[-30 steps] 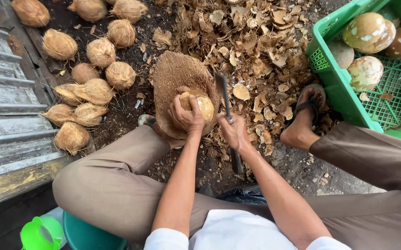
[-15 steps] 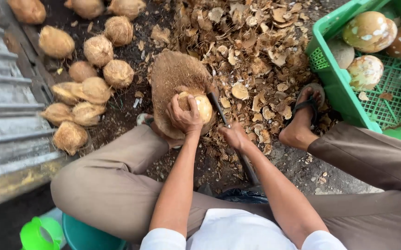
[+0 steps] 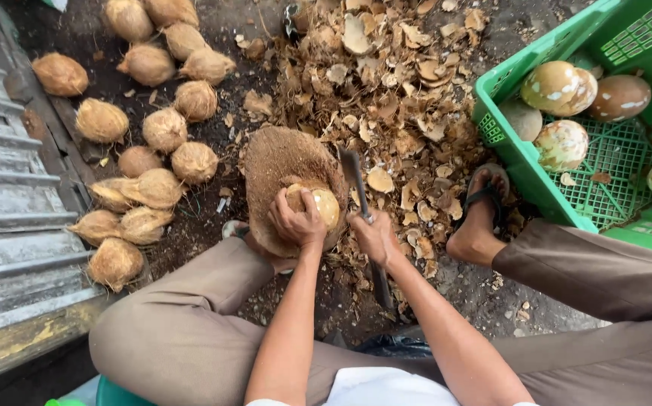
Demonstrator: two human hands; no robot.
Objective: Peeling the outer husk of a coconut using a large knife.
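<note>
Green crate (image 3: 525, 162) sat at 2 o'clock with several peeled, mottled nuts (image 3: 561, 86) inside. Husk-chip pile (image 3: 386, 98) spread at 12 o'clock on the dirt ground (image 3: 213, 225). Unpeeled brown coconuts (image 3: 164, 129) clustered at 10 o'clock, beside grey metal steps (image 3: 10, 218) at 9. Round fibrous chopping block (image 3: 285, 162) stood dead centre. Coconut (image 3: 322, 204), partly peeled and pale, rested on the block's near edge. Left hand (image 3: 296, 222) was clamped over it, fingers (image 3: 309, 204) curled round top and near side, thumb side toward 6. Right hand (image 3: 375, 234) was closed tight on the handle of a cleaver (image 3: 352, 171), blade pointing to 12, just right of the nut. Sandalled foot (image 3: 480, 218) sat at 3. The nut probably handles hard, heavyish, round and prone to roll; best gripped from above, well clear of the blade side.
</note>
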